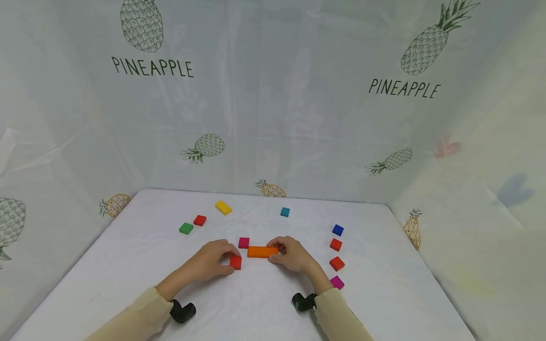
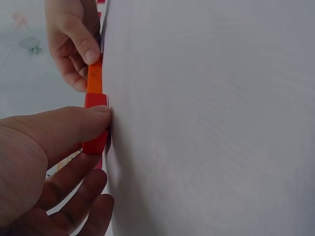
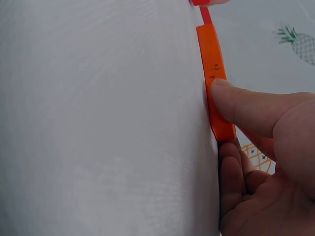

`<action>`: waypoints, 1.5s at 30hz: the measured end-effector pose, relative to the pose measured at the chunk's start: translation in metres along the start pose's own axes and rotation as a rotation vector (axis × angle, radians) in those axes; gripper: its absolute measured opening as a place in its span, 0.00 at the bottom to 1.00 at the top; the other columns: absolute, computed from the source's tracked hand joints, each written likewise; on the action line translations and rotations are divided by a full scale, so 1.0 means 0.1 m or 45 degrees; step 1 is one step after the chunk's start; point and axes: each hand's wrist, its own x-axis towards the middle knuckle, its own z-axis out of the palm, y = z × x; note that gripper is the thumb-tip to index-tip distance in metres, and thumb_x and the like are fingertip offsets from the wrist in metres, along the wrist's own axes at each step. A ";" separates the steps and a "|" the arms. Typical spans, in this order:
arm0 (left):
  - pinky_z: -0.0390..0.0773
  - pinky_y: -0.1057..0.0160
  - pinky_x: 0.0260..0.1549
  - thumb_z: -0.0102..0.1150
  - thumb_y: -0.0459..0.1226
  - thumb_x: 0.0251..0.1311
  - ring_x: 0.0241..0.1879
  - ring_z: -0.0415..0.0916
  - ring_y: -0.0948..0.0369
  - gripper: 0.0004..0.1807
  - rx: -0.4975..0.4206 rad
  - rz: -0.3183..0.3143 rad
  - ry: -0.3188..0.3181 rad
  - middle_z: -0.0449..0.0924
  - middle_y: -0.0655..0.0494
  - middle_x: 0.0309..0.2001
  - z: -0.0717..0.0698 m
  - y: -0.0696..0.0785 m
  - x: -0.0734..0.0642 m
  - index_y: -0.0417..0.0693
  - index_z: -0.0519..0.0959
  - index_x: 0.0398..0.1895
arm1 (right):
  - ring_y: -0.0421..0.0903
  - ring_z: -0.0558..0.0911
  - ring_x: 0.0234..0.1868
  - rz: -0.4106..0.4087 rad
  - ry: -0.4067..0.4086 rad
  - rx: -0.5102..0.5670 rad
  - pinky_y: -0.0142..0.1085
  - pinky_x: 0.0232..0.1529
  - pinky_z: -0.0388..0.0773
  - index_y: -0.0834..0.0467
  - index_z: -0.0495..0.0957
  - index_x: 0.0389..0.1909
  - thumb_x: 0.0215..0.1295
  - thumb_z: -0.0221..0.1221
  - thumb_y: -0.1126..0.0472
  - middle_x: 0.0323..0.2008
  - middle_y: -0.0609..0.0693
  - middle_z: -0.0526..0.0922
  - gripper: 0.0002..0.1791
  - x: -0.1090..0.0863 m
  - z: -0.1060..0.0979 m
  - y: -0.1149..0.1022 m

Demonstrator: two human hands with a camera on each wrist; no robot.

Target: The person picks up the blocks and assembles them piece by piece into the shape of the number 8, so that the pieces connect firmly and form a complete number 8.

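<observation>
A pale, pineapple-printed sheet [image 1: 273,109] hangs behind a white-covered table [image 1: 273,312]. Two arms in cream cloth sleeves [image 1: 138,316] reach in from the near side, the forearms angled inward toward each other, with a black, rounded device [image 1: 183,312] at each wrist.

The left hand [image 1: 211,260] lies low over the table, pinching a small, red, square block [image 1: 236,263] between thumb and forefinger; its other fingers curl loosely below the thumb. The right hand [image 1: 294,255], turned inward to face it, grips the right end of a long, orange, rectangular block [image 1: 261,252], its thumb on the near face and its fingers curled behind. The orange block lies just right of the red one, with a narrow gap between them.

A yellow, rectangular block [image 1: 223,207] sits farther back on the left. A small, pink, square block [image 1: 243,243] lies just beyond the held pair; whether it touches the orange one cannot be told. A small, teal, square block [image 1: 285,212] rests near the back edge.
</observation>
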 end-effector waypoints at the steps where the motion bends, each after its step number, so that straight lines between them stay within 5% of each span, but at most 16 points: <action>1: 0.83 0.52 0.52 0.79 0.39 0.59 0.46 0.75 0.63 0.16 -0.001 -0.001 -0.002 0.79 0.68 0.42 0.01 0.00 0.01 0.60 0.86 0.49 | 0.48 0.74 0.50 0.001 0.000 0.001 0.44 0.53 0.74 0.51 0.84 0.55 0.71 0.70 0.57 0.46 0.47 0.79 0.14 0.00 0.00 0.00; 45: 0.81 0.55 0.50 0.77 0.38 0.61 0.46 0.74 0.63 0.16 -0.027 0.003 -0.029 0.79 0.65 0.42 0.07 0.04 0.16 0.57 0.86 0.51 | 0.48 0.74 0.49 0.012 0.004 0.008 0.43 0.52 0.74 0.51 0.84 0.55 0.70 0.71 0.57 0.45 0.48 0.79 0.15 0.00 0.00 -0.01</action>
